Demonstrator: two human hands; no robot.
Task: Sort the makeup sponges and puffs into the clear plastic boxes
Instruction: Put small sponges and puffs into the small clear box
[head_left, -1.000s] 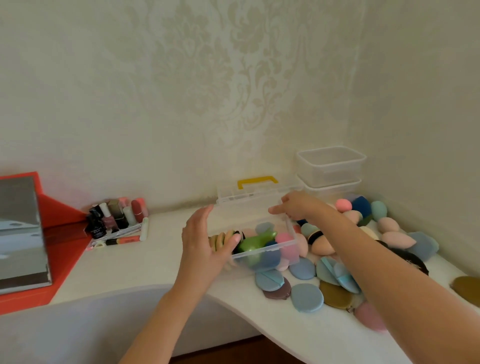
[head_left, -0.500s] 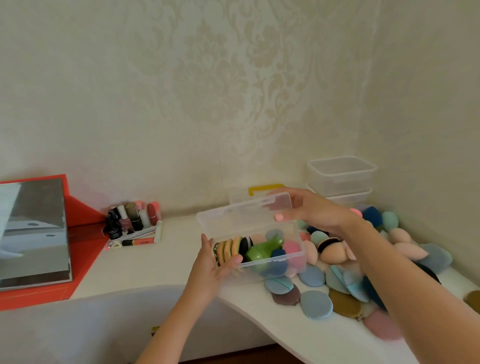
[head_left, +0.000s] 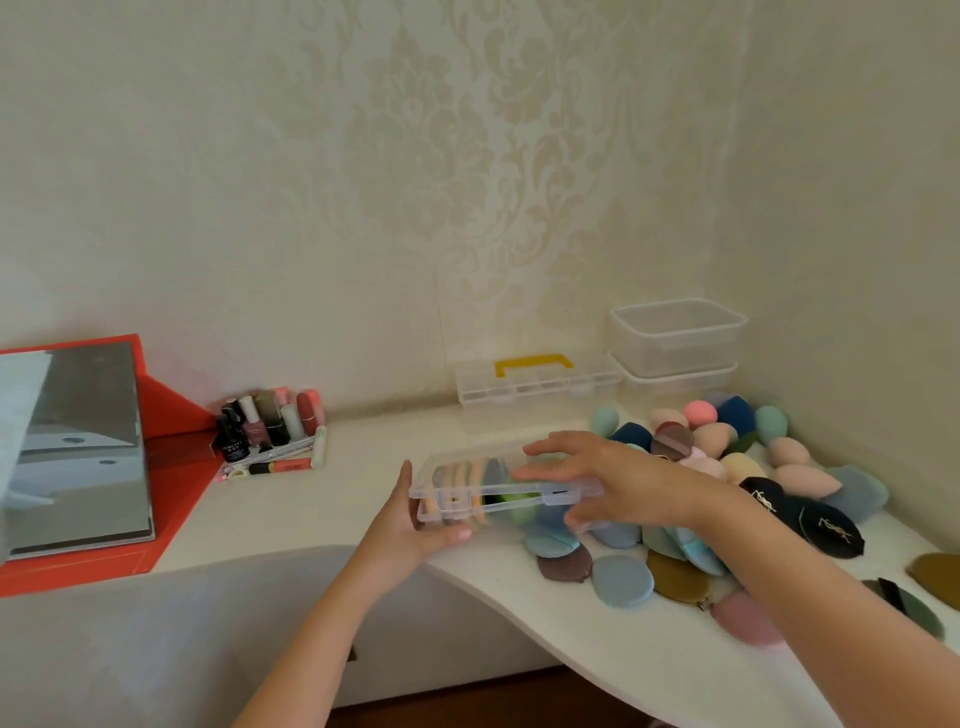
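Two hands hold the shallow clear plastic box (head_left: 498, 491), just left of the loose sponge pile (head_left: 727, 467): left hand (head_left: 410, 525) gripping its end, right hand (head_left: 597, 483) spread flat on the lid (head_left: 478, 465). Bulging packed puffs (head_left: 457, 506) may keep it from snapping shut
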